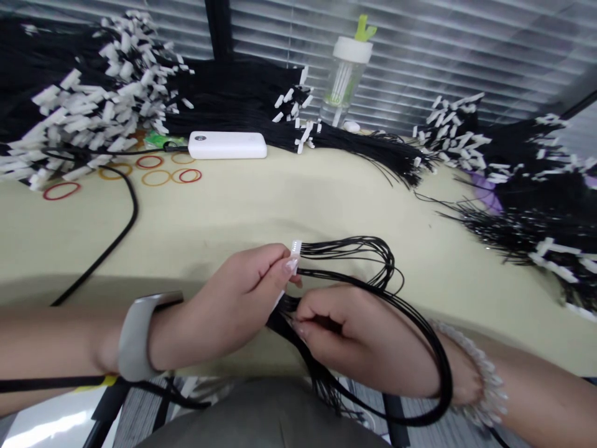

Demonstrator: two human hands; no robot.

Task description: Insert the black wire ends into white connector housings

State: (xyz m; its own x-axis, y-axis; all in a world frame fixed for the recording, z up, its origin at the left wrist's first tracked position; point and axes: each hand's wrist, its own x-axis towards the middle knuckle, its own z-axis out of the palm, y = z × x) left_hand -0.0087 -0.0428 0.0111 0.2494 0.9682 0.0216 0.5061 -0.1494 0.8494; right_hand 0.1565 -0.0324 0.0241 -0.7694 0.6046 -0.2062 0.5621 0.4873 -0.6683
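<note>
Near the middle of the view, my left hand (252, 292) pinches a white plastic connector (296, 248) between thumb and fingers. Thin black wires (368, 246) run out of the connector to the right, loop back and pass over my right wrist. My right hand (349, 330) is closed just below and to the right, its thumb and forefinger pinched on the black wires by a second white connector piece (278, 300), mostly hidden under my left hand. Loose wire ends (326, 386) hang down toward my lap.
Piles of black wires with white connectors (88, 112) line the table's back, with more at the right (555, 261). A white power bank (227, 145), coloured rubber bands (156, 178) and a clear bottle (346, 81) stand or lie there. A black cable (105, 255) crosses the left side.
</note>
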